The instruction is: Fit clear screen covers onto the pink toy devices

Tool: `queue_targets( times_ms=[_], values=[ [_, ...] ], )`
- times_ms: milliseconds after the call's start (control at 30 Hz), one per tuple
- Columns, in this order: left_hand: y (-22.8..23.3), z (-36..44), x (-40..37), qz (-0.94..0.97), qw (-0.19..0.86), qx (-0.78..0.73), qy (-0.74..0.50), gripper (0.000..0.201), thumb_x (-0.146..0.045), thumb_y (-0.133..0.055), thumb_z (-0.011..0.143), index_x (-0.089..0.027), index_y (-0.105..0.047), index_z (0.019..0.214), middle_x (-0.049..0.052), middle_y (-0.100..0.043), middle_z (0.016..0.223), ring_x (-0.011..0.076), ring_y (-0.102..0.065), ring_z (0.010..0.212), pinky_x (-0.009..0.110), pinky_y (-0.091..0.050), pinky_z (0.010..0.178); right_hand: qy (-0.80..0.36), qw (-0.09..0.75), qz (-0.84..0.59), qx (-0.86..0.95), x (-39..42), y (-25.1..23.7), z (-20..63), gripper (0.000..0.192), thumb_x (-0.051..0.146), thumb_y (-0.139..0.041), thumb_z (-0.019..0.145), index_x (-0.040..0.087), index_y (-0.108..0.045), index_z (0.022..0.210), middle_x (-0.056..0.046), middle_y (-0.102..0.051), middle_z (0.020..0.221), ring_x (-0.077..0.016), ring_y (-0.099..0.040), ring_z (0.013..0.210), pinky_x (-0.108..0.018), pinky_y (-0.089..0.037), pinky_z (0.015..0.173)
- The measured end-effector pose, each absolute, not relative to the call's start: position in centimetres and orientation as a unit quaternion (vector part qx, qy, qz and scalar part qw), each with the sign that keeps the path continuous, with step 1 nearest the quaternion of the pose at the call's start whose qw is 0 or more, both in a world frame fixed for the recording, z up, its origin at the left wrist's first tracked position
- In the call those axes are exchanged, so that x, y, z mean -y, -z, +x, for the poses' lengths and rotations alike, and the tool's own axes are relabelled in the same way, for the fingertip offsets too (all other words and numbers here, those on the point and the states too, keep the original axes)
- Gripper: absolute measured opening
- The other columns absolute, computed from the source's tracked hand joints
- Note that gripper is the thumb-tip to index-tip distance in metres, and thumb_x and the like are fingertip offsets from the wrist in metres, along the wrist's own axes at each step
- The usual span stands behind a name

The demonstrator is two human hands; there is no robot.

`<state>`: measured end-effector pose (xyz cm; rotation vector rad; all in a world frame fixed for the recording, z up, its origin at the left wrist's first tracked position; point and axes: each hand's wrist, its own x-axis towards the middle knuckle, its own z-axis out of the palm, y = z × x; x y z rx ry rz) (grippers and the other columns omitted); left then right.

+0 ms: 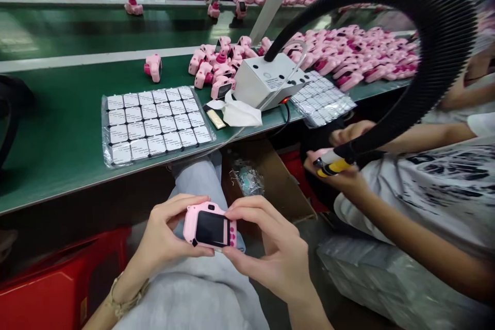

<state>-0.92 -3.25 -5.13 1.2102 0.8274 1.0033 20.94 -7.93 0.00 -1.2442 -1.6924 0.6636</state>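
Note:
Over my lap I hold a small pink toy camera (209, 227), its black screen facing up. My left hand (167, 234) grips its left side, thumb under the lower edge. My right hand (273, 250) pinches its right edge with fingertips on the top corner. A tray of white rectangular parts (153, 122) in clear plastic lies on the green bench (58, 129) straight ahead, with one pink camera (153, 67) standing behind it.
A white box unit (266, 80) with a black corrugated hose (436, 62) sits right of the tray, beside a white cloth (237, 112). Piles of pink cameras (348, 54) cover the bench. A co-worker's hands (340, 165) hold a yellow-tipped tool at right. Red crate (58, 289) lower left.

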Motion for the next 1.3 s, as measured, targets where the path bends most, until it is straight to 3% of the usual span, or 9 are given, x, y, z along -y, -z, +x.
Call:
queue_targets(
  times_ms=[300,867,1300],
  values=[
    [5.8,-0.5,3.8,0.498,0.650,-0.367,-0.442,0.073,-0.021,-0.112,0.055,-0.038,-0.089,0.123,0.007,-0.088,0.121,0.0264,-0.084,0.107,0.028,-0.070,0.089,-0.278,0.454,-0.498,0.684,8.3,-0.4,21.8,0.033,0.021,-0.088,0.088,0.025,-0.075,0.118,-0.005,-0.074,0.108,-0.0221,-0.072,0.097,-0.034,-0.063,0.081],
    [5.7,-0.6,4.8,0.533,0.651,-0.367,-0.397,0.071,-0.026,-0.109,0.066,-0.044,-0.085,0.131,0.003,-0.084,0.128,0.0254,-0.080,0.117,0.030,-0.068,0.097,-0.271,0.408,-0.507,0.709,8.5,-0.5,22.3,0.034,0.020,-0.090,0.088,0.024,-0.073,0.117,-0.002,-0.071,0.108,-0.0184,-0.072,0.093,-0.031,-0.064,0.078],
    [5.5,-1.1,4.3,0.580,0.620,-0.373,-0.374,0.069,-0.022,-0.107,0.067,-0.039,-0.086,0.130,0.005,-0.084,0.126,0.0263,-0.080,0.113,0.032,-0.069,0.094,-0.321,0.398,-0.509,0.693,8.5,0.1,22.5,0.034,0.020,-0.091,0.089,0.026,-0.074,0.118,-0.002,-0.071,0.108,-0.0190,-0.072,0.095,-0.032,-0.063,0.082]
  ],
)
